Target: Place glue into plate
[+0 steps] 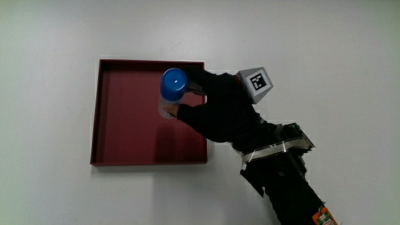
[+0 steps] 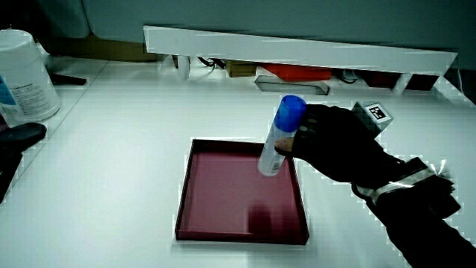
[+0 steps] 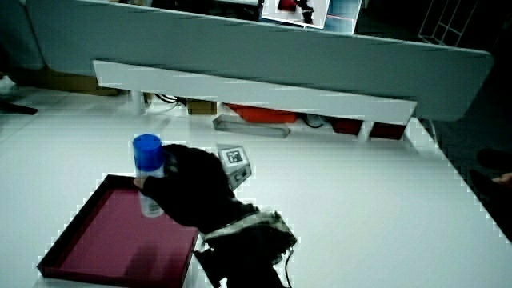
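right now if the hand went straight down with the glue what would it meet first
Probably the bare floor of the red plate. The hand grips the blue-capped glue over the plate near its rim, and nothing else lies inside. The stick's lower end would likely touch first; its height above the plate is unclear.

The glue [image 1: 170, 92] has a blue cap and a clear body. The plate [image 1: 125, 134] is dark red on a white surface [image 1: 50, 112]. The hand's [image 1: 219, 115] glove is black, its cube [image 1: 257, 83] white with a black pattern.

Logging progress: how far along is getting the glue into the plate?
Done: the hand has grasped the glue and holds it over the red plate. In both side views it looks lifted, tilted. Left: lower it into the plate and let go.
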{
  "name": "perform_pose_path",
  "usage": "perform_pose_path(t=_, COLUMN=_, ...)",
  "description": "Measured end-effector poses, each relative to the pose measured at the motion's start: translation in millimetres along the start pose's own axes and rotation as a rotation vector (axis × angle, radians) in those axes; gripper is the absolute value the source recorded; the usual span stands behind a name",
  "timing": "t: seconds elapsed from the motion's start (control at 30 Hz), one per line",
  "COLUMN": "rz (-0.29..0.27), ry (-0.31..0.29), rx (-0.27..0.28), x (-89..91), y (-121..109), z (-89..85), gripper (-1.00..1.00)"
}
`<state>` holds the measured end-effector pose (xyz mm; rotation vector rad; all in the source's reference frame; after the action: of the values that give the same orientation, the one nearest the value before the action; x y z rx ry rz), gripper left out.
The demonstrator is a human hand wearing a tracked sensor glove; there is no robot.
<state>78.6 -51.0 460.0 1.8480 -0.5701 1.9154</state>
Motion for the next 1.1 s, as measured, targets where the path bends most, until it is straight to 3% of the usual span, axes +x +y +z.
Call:
perform_pose_path(t=0.03, rz=0.013, ry=0.009, rx=0.002, x=5.2, y=0.4, z=-2.1, gripper=0.00)
perform_pose_path(t=0.13, rz=-0.026, ry=-0.060, rx=-0.012, x=20.8, y=-0.6, z=-6.4, gripper=0.00)
perform_pose_path(t=0.3, rz=-0.077, ry=-0.062, rx=-0.026, x=34.4, y=-1.8, z=-14.4, gripper=0.00)
perform_pose_path(t=0.73, rz=-0.087, ry=-0.032, rx=-0.032, x=44.1, y=-3.4, z=-17.4, gripper=0.00)
perform_pose_path(t=0.87, rz=-0.098, ry=-0.023, rx=-0.041, x=45.2, y=-5.1, z=-17.9, gripper=-0.31)
perform_pose_path(t=1.0, rz=-0.152, ry=0.075, rx=-0.056, x=45.0, y=-12.4, z=-11.9, gripper=-0.62)
perform_pose_path(t=1.1, rz=-0.180, ry=0.083, rx=-0.094, x=37.2, y=-19.3, z=-2.1, gripper=-0.85)
